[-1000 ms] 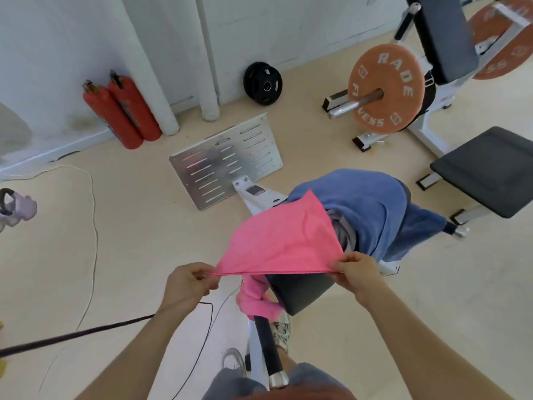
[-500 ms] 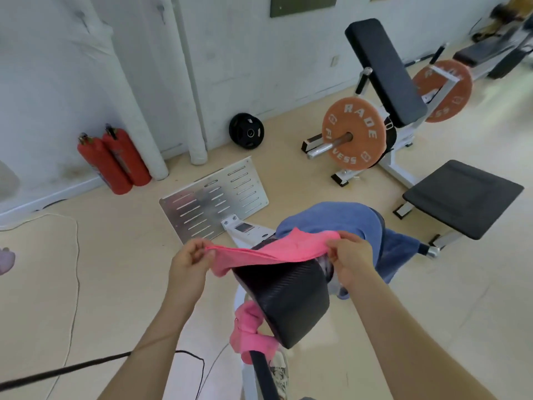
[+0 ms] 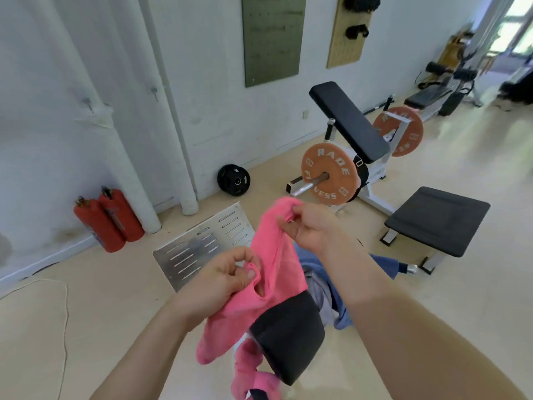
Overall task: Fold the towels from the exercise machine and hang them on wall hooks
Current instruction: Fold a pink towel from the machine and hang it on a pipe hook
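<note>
I hold a pink towel (image 3: 274,264) in both hands above the black seat pad (image 3: 288,336) of the exercise machine. My right hand (image 3: 311,226) pinches its upper end, raised high. My left hand (image 3: 222,281) grips it lower down, and the rest hangs bunched to the left of the pad. A blue towel (image 3: 383,264) lies draped on the machine behind my right forearm, mostly hidden. A second pink cloth (image 3: 253,373) hangs below the pad. Two hooks (image 3: 86,103) (image 3: 154,92) stick out of the white wall at the upper left.
Two red fire extinguishers (image 3: 109,220) stand against the wall. A metal footplate (image 3: 202,246) lies ahead. A weight bench with orange plates (image 3: 328,177) and a black stool pad (image 3: 438,217) are on the right. A black weight plate (image 3: 233,180) leans on the wall. A cable (image 3: 65,313) runs along the floor at left.
The towel, held spread flat before, is now gathered: my right hand has lifted its end up while my left hand has dropped lower. My view has tilted up toward the wall.
</note>
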A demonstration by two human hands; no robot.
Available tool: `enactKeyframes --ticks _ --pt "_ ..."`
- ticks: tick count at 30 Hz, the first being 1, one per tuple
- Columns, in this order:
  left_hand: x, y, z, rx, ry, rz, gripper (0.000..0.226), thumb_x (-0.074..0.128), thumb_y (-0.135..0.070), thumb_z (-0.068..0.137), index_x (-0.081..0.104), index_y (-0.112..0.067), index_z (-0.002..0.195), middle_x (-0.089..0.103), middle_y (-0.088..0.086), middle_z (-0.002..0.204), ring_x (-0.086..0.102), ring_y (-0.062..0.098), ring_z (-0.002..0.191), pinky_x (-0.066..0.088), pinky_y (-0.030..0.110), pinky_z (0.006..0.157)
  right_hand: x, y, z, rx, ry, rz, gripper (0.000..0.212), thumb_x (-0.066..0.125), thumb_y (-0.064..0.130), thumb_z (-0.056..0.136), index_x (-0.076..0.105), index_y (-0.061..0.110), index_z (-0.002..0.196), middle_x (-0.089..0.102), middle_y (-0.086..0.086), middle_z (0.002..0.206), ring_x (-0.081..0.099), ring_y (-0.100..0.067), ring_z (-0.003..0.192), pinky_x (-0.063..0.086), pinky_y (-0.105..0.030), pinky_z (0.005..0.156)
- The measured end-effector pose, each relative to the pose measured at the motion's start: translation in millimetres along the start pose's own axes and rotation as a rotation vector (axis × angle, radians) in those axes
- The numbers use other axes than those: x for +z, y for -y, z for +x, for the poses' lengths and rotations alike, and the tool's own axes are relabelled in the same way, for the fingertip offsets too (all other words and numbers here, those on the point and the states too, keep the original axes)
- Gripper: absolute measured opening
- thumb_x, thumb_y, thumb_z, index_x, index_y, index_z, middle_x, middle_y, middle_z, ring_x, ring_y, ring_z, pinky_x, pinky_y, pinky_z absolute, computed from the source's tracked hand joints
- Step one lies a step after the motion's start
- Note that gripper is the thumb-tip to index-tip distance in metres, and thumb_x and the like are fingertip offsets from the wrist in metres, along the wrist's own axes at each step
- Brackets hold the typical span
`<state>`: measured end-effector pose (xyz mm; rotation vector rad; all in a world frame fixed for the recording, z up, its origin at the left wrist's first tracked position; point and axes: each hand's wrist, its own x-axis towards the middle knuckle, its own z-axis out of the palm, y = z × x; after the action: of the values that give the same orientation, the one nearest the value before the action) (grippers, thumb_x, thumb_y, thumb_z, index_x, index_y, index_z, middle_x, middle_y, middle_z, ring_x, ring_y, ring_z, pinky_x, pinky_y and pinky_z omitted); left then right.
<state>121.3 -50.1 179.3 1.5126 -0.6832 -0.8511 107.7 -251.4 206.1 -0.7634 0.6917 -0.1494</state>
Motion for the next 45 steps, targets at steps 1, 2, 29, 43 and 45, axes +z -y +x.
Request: enactKeyframes --ticks 1,2,29,43,45 --pt "6 7 -1 -0.028 0.003 0.019 0.008 0.058 -0.016 0.083 0.058 -0.008 0.085 0.062 0.019 0.069 0.050 0.028 0.069 0.038 0.037 0.067 1 -4 -1 0.045 0.009 0.009 0.019 0.036 -0.010 0.096 0.054 -0.009 0.095 0.052 -0.018 0.084 0.053 -0.025 0.073 0.054 -0.030 0.038" --pt "10 14 -1 -0.055 0.016 0.065 0.014 0.060 -0.021 0.082 0.059 -0.009 0.088 0.060 0.029 0.071 0.050 0.028 0.068 0.038 0.038 0.067 2 -7 -5 0.079 0.017 0.012 0.016 0.038 -0.010 0.096 0.054 -0.009 0.094 0.051 -0.018 0.085 0.054 -0.026 0.077 0.055 -0.032 0.040" --pt "24 -63 -3 0.266 -0.605 0.148 0.012 0.078 -0.004 0.074 0.074 -0.014 0.080 0.073 -0.001 0.073 0.063 0.007 0.070 0.053 0.017 0.069 16 0 -85 -0.713 0.151 -1.067 0.009 0.078 0.026 0.077 0.072 0.022 0.082 0.073 -0.001 0.070 0.067 -0.005 0.065 0.052 -0.014 0.062" --pt "12 -75 -4 0.277 -0.559 0.359 0.021 0.077 -0.011 0.077 0.073 -0.032 0.079 0.068 -0.015 0.069 0.061 0.005 0.070 0.051 0.025 0.070 19 29 -92 -0.678 0.505 -1.222 0.024 0.068 0.005 0.083 0.051 0.015 0.096 0.072 -0.006 0.076 0.066 -0.023 0.073 0.054 -0.039 0.081" --pt "8 -74 -2 0.294 -0.597 0.372 0.024 0.076 -0.012 0.078 0.070 -0.035 0.075 0.068 -0.017 0.074 0.062 0.006 0.074 0.052 0.028 0.073 20 38 -93 -0.706 0.569 -1.318 0.016 0.064 0.002 0.083 0.057 0.015 0.089 0.069 -0.001 0.075 0.065 -0.016 0.076 0.054 -0.032 0.082"
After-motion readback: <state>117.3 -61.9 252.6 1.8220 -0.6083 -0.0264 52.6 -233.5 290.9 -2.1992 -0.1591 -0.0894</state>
